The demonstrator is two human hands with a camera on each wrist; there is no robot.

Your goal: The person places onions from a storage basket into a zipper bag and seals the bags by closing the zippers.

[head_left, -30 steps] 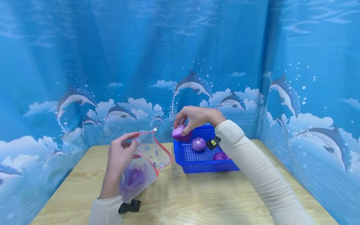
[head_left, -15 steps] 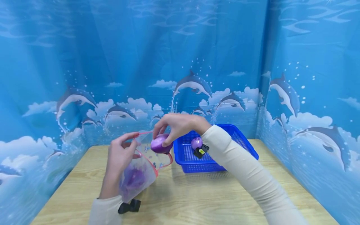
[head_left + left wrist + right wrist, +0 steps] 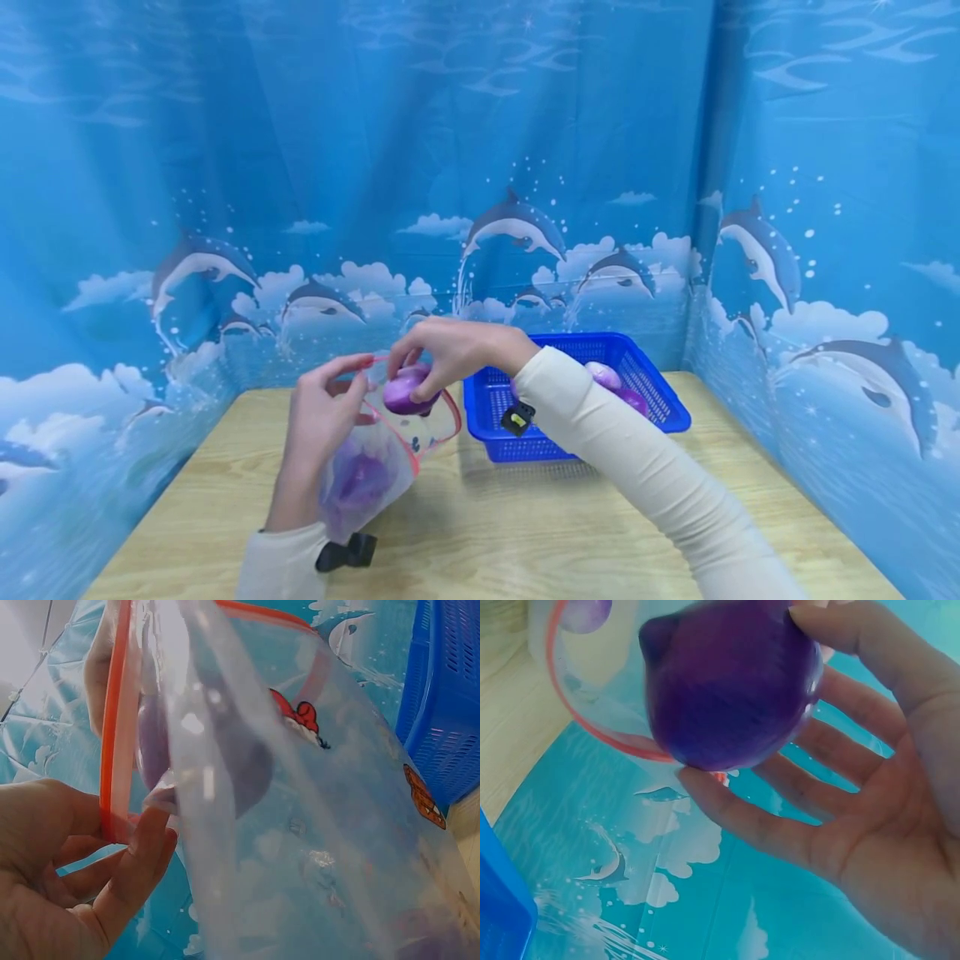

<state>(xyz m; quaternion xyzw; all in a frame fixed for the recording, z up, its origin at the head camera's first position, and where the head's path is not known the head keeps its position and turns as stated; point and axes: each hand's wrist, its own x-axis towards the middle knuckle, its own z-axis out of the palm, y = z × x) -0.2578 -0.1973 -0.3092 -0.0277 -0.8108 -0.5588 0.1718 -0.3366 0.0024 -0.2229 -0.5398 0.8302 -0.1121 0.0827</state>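
Observation:
My left hand [image 3: 326,408] pinches the rim of a clear zip bag [image 3: 397,468] with a red zip edge and cartoon prints. The bag's mouth gapes to the right, and a purple onion [image 3: 363,483] shows through its lower part. In my right hand [image 3: 465,350] is another purple onion [image 3: 407,390], gripped from above at the bag's mouth. The right wrist view shows this onion [image 3: 731,690] between thumb and fingertips, its pointed end toward the mouth. Through the plastic [image 3: 315,825] in the left wrist view, it appears as a dark round shape.
Right of the bag, a blue plastic basket [image 3: 525,450] stands on the wooden table [image 3: 480,533]. Purple onions, one paler [image 3: 603,375] and one darker [image 3: 635,402], lie in it, partly behind my right sleeve. A blue dolphin-print curtain [image 3: 420,167] surrounds the table.
My right hand has carried the onion leftward and down, from over the basket's left edge to the bag's mouth. The left hand and bag have hardly moved.

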